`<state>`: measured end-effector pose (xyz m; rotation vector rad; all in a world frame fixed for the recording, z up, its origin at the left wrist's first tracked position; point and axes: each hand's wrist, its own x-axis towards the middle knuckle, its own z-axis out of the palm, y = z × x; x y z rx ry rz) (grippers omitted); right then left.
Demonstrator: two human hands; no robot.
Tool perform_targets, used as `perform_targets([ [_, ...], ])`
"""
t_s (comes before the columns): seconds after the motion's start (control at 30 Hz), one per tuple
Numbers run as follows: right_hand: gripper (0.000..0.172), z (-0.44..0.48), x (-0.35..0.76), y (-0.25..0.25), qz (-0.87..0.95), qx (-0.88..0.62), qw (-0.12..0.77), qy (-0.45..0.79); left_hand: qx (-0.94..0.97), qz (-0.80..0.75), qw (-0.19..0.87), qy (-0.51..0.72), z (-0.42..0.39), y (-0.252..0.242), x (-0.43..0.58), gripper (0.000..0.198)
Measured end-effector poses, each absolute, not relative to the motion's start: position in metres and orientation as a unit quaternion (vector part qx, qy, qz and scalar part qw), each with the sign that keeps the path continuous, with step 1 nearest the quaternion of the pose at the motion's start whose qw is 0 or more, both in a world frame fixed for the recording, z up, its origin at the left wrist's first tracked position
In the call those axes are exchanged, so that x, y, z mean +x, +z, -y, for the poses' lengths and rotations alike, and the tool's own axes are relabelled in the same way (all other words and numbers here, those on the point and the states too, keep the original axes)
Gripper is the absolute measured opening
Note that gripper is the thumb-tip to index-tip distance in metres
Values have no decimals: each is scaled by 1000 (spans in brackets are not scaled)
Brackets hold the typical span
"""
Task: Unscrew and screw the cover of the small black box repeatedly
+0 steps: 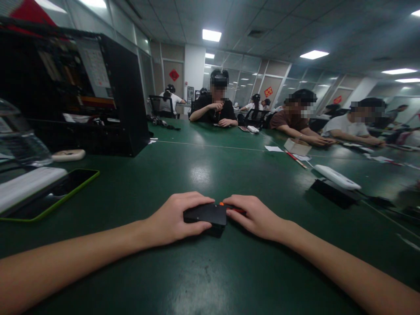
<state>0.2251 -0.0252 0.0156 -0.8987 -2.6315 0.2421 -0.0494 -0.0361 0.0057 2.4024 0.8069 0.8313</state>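
A small flat black box (206, 215) lies on the green table (210, 271) in front of me. My left hand (173, 218) grips its left end, thumb on the near side and fingers curled over the far edge. My right hand (254, 215) is closed at the box's right end, fingers pinched on a thin orange-red tool (233, 209) that touches the box's top right corner. Both forearms rest low over the table.
A green-cased phone (55, 192) and a white keyboard (28, 186) lie at left, with an open black computer case (98, 92) behind. A white device on a black block (336, 179) sits at right. Several people sit along the far side of the table.
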Motion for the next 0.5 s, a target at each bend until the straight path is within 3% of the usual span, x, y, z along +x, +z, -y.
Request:
perform_targets([
  [0.5,30,18,230,18,938,-287,165,101,852,-316,267,321,39,11,-47,39],
])
